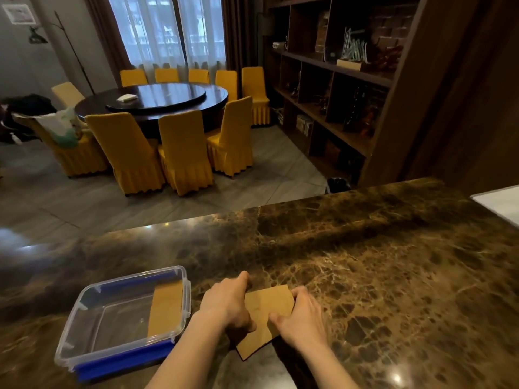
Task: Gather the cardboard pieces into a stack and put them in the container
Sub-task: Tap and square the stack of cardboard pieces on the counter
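Observation:
A brown cardboard stack (264, 313) lies flat on the marble counter near the front edge. My left hand (229, 303) presses its left side, fingers curled over the edge. My right hand (302, 315) grips its right side, thumb on top. Left of the hands stands a clear plastic container (84, 343) with blue clips. One cardboard piece (165, 308) leans inside it against the right wall.
The brown marble counter (393, 276) stretches far to the right and back. A white object (500, 204) sits at the right edge. Beyond the counter are a round dining table (157, 99) with yellow chairs and a dark shelf unit (337, 80).

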Motion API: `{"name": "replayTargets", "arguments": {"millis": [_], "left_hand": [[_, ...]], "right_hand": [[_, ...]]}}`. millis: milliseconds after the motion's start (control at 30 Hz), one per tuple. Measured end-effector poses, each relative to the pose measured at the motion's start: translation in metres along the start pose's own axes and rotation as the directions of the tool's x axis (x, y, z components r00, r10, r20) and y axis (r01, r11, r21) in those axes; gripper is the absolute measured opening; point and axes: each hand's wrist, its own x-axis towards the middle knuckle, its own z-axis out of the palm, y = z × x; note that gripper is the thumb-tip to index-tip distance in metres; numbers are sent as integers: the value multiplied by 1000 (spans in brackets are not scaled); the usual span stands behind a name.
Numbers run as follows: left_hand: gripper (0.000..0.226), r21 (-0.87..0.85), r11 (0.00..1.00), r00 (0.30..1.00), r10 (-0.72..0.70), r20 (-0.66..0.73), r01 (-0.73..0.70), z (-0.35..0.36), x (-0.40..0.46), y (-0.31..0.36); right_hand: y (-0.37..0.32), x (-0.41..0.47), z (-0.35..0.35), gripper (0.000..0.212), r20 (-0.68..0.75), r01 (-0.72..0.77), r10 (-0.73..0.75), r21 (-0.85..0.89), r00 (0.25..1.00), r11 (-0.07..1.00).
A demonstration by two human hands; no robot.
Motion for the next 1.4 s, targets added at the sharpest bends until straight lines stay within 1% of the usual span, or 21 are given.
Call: {"name": "replayTargets", "arguments": {"millis": [67, 133, 200, 300, 367, 467, 567, 633, 700, 767, 800, 833, 933, 1033, 1133, 1200, 1233, 1267, 1333, 1367, 1400], "left_hand": [[91, -10, 1000, 998, -23, 55, 24, -4, 4, -3], [91, -55, 997, 991, -37, 126, 44, -5, 7, -7], [86, -103, 993, 984, -39, 175, 57, -3, 10, -9], [77, -107, 991, 977, -54, 207, 78, -2, 10, -6], [81, -94, 993, 978, -55, 199, 75, -5, 11, -4], [83, -116, 992, 987, -20, 161, 39, -5, 9, -6], [61, -185, 983, 993, 38, 110, -17, 0, -3, -10], [48, -246, 968, 995, 72, 65, -54, 1, -11, -13], [43, -281, 954, 993, 118, 24, -107, 0, -18, -11], [41, -276, 947, 986, 168, -16, -166, -3, -26, -7], [41, -266, 945, 981, 188, -39, -192, -5, -30, -5], [41, -252, 946, 979, 196, -64, -206, -7, -37, -5], [41, -256, 941, 971, 190, -148, -223, -13, -59, -13], [43, -302, 924, 958, 166, -233, -233, -15, -84, -29], [48, -403, 891, 948, 84, -308, -209, -8, -112, -47], [50, -458, 869, 941, 25, -338, -187, -2, -134, -63], [50, -491, 850, 938, 11, -347, -192, 5, -138, -76], [50, -523, 836, 941, -24, -336, -165, 9, -183, -131], [50, -550, 822, 938, -60, -341, -147, 22, -190, -148], [50, -566, 816, 933, -101, -346, -121, 31, -206, -175], [50, -594, 798, 928, -134, -348, -107, 32, -210, -181]], "right_hand": [[-2, -1, 1, 62, 2, 5, -5, 5, 1000, 1000], [-2, -2, 2, 58, 23, 0, 0, 4, 1000, 1000], [0, -2, 3, 54, 36, -12, 11, 5, 999, 1000], [2, -1, 2, 52, 47, -20, 19, 17, 999, 1000], [0, 1, 0, 50, 53, -19, 17, 40, 998, 999], [0, 3, -3, 45, 81, -14, 5, 115, 997, 993], [5, 1, -4, 42, 116, -2, -25, 230, 993, 973], [12, 0, -6, 42, 107, 49, -87, 317, 990, 947], [18, 0, -11, 42, 90, 103, -168, 487, 982, 867], [16, -4, -17, 33, 103, 97, -228, 684, 968, 723], [13, -7, -20, 27, 96, 93, -243, 742, 965, 664], [9, -12, -20, 24, 77, 105, -252, 766, 965, 635], [-4, -26, -14, 35, 19, 145, -263, 793, 965, 592], [-10, -43, -1, 38, -14, 182, -282, 794, 959, 580], [-22, -59, 10, 41, -8, 168, -283, 819, 959, 548], [-29, -75, 28, 42, -10, 168, -276, 814, 961, 557], [-33, -84, 37, 42, -19, 190, -290, 795, 957, 576], [-67, -131, 73, 41, 4, 195, -309, 766, 951, 613], [-67, -145, 92, 39, -19, 223, -322, 760, 947, 611], [-80, -163, 112, 39, -9, 229, -339, 754, 941, 615], [-83, -162, 121, 39, -22, 239, -335, 744, 942, 624]]}}
